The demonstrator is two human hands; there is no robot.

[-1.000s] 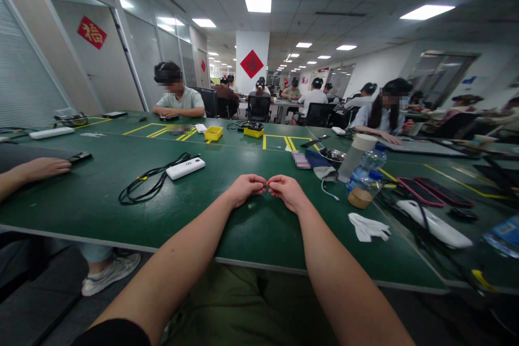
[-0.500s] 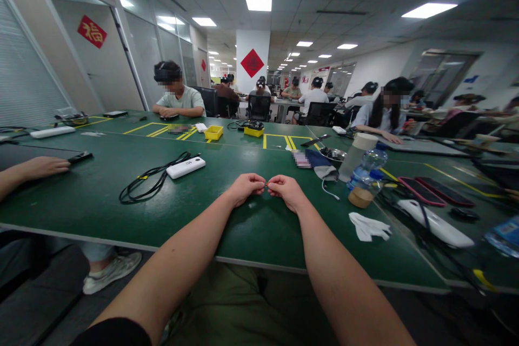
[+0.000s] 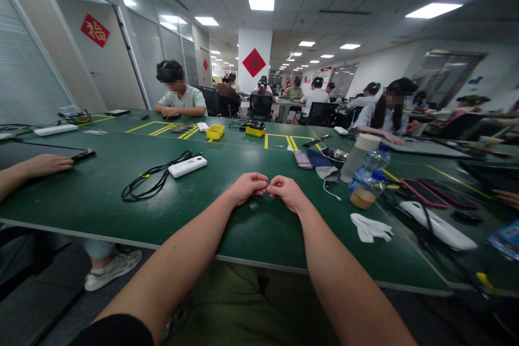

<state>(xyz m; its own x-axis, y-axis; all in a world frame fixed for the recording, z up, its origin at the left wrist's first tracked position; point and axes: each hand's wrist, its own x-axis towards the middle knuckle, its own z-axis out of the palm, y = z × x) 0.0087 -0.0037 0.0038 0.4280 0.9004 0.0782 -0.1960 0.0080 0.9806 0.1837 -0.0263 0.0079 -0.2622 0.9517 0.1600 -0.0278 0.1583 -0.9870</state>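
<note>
My left hand (image 3: 250, 187) and my right hand (image 3: 286, 190) meet fingertip to fingertip just above the green table (image 3: 194, 211). Both are closed in a pinch. Between the fingertips shows a tiny red thing (image 3: 267, 187), mostly covered by the fingers and too small to name. Left of my hands lies a white power bank (image 3: 187, 166) beside a coiled black cable (image 3: 140, 186). To the right, a crumpled white tissue (image 3: 370, 227) rests on the tabletop.
Bottles, one with brown liquid (image 3: 362, 197), stand right of my hands near a metal bowl (image 3: 334, 155). Two phones (image 3: 424, 193) and another white power bank (image 3: 438, 225) lie farther right. Yellow trays (image 3: 215, 132) sit toward the back. Another person's hand (image 3: 52, 163) rests at left.
The fingertips of my two hands have shifted slightly, and less of the tiny red thing shows between them. The whole view has moved a little; the table items stay in place.
</note>
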